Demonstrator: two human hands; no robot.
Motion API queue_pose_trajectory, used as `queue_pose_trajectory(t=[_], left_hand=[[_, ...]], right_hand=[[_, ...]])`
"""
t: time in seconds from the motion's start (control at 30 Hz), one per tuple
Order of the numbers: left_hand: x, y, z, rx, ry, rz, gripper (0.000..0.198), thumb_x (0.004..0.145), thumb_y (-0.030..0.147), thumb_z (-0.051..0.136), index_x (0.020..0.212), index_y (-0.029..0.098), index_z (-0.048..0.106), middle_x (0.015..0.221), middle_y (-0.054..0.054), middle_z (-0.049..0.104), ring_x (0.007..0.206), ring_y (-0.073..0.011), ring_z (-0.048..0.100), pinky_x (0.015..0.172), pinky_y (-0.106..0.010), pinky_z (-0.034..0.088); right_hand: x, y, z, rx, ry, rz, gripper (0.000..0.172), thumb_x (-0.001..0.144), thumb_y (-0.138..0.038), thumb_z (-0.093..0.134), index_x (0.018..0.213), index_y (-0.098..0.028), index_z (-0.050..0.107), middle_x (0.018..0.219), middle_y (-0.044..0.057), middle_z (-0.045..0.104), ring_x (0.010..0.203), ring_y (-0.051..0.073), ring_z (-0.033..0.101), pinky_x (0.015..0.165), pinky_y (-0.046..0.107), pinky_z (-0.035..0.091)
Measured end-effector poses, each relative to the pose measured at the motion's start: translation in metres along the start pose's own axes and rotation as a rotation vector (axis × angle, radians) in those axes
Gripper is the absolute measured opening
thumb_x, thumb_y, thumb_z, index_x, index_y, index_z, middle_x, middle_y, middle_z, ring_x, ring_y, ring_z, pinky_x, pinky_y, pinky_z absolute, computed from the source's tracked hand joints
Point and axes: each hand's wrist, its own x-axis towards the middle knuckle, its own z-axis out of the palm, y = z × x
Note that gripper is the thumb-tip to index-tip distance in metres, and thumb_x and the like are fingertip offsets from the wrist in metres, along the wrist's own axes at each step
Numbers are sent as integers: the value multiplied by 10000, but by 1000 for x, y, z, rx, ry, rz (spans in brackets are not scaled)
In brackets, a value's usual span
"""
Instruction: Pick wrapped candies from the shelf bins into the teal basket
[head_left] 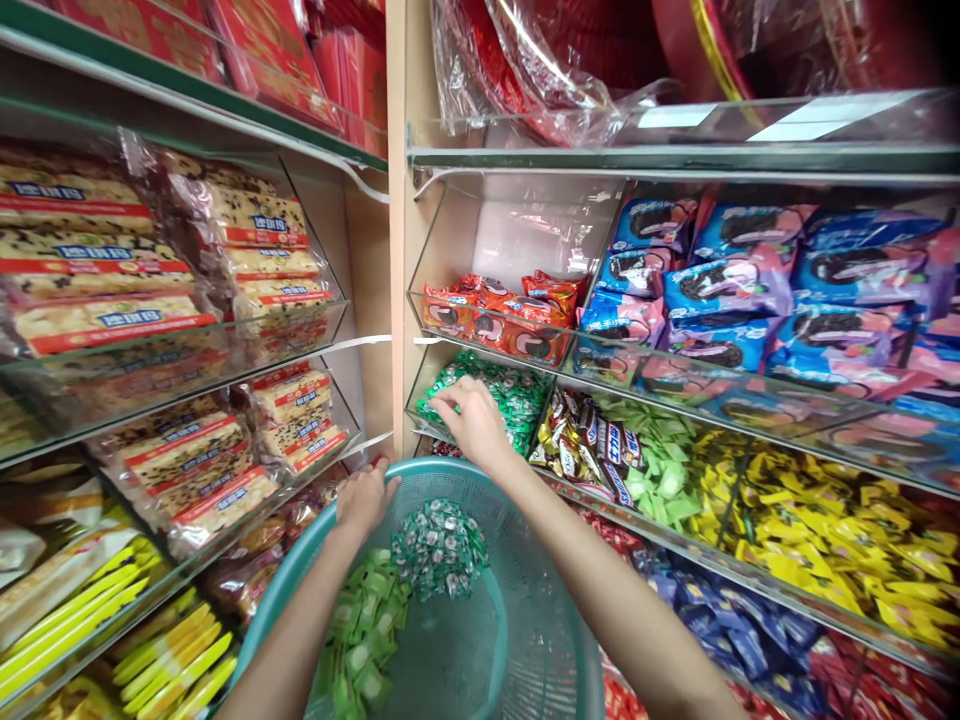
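Note:
A teal plastic basket (551,560) stands below me with two groups of wrapped candies inside. Pale green candies (365,640) lie along its left side, and clear-and-green wrapped candies (440,548) are heaped toward the far side. My left hand (365,497) grips the basket's far left rim. Above a shelf compartment of green wrapped candies (521,392), my right hand (469,410) has its fingertips pinched together. Whatever may be between those fingers is too small to make out.
Chocolate bars (604,445), light green candies (664,465) and yellow-wrapped candies (832,520) fill compartments on the right. Blue cookie packs (735,290) sit above them behind a clear lip (675,365). Packaged snack bars (112,255) line the left shelves. A wooden upright (397,230) divides the two sides.

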Motion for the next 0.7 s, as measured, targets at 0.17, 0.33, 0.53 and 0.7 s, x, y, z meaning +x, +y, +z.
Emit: queue_pose_trajectory(t=[0.17, 0.33, 0.53, 0.7], left_hand=[[-1, 2, -3, 28, -11, 7, 371, 891, 418, 327, 1139, 212, 511, 1042, -104, 635, 984, -235, 591, 823, -347, 423], [-2, 3, -5, 29, -19, -2, 380, 893, 427, 316, 1137, 215, 516, 1046, -106, 632, 991, -238, 590, 827, -347, 419], [-1, 2, -4, 43, -6, 20, 394, 899, 432, 297, 1131, 202, 517, 1027, -112, 637, 978, -249, 595, 816, -358, 425], [-1, 0, -5, 45, 0, 28, 383, 899, 428, 306, 1116, 197, 520, 1021, -115, 639, 973, -246, 598, 807, -359, 430]], right_hand=[[-50, -11, 34, 325, -147, -20, 171, 850, -305, 553, 814, -208, 690, 781, 3, 596, 800, 129, 525, 746, 234, 377], [-84, 25, 98, 661, -393, 334, 111, 734, -225, 632, 680, -158, 702, 612, -26, 611, 598, 100, 505, 577, 200, 364], [-102, 51, 130, 628, -444, 542, 191, 658, -251, 643, 501, -145, 615, 441, -72, 431, 482, 67, 367, 489, 190, 274], [-102, 50, 128, 491, -481, 476, 248, 679, -224, 633, 452, -152, 567, 428, -74, 382, 484, 67, 378, 494, 192, 257]])
